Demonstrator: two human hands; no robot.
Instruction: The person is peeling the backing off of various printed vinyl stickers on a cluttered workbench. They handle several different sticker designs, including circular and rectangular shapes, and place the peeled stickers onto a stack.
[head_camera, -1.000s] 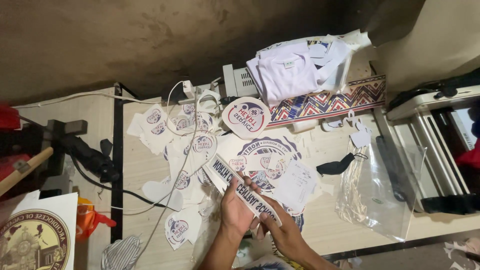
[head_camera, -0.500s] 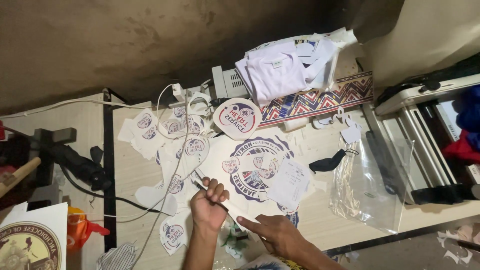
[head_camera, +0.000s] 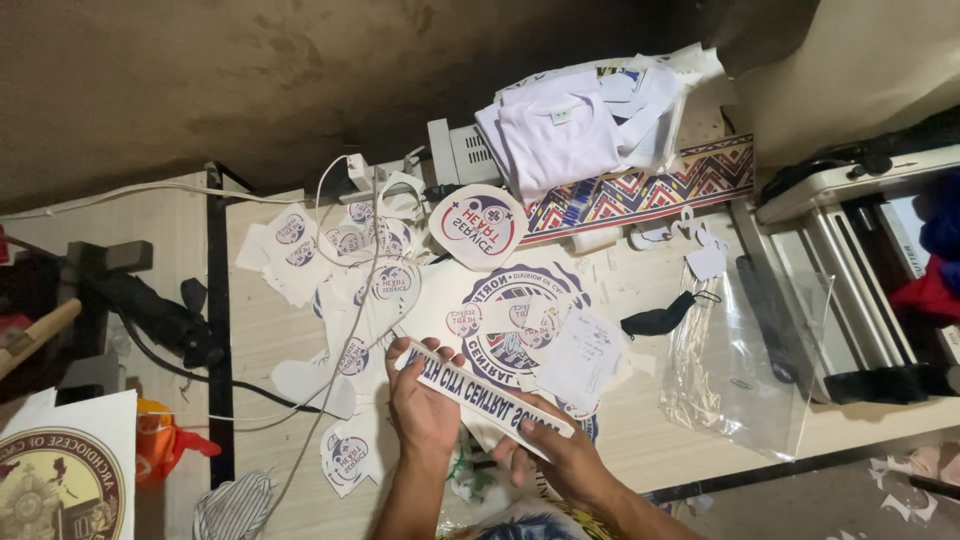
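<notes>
My left hand (head_camera: 420, 400) and my right hand (head_camera: 555, 455) hold a long white paper strip (head_camera: 480, 392) with dark printed letters, one hand at each end, just above the wooden table (head_camera: 260, 330). Under the strip lies a large white sheet with a round blue and red emblem (head_camera: 520, 300). Several small cut-out emblem stickers (head_camera: 350, 260) are scattered to the left of my hands. A round printed disc (head_camera: 478, 225) lies beyond them.
Folded white shirts (head_camera: 560, 130) rest on a patterned cloth (head_camera: 640, 190) at the back. A clear plastic bag (head_camera: 745, 350) and a black face mask (head_camera: 660, 320) lie to the right, beside a machine (head_camera: 860, 260). White cables (head_camera: 340, 290) cross the table's left part.
My hands have picked up the lettered strip and now stretch it between them. The view has shifted slightly to the left.
</notes>
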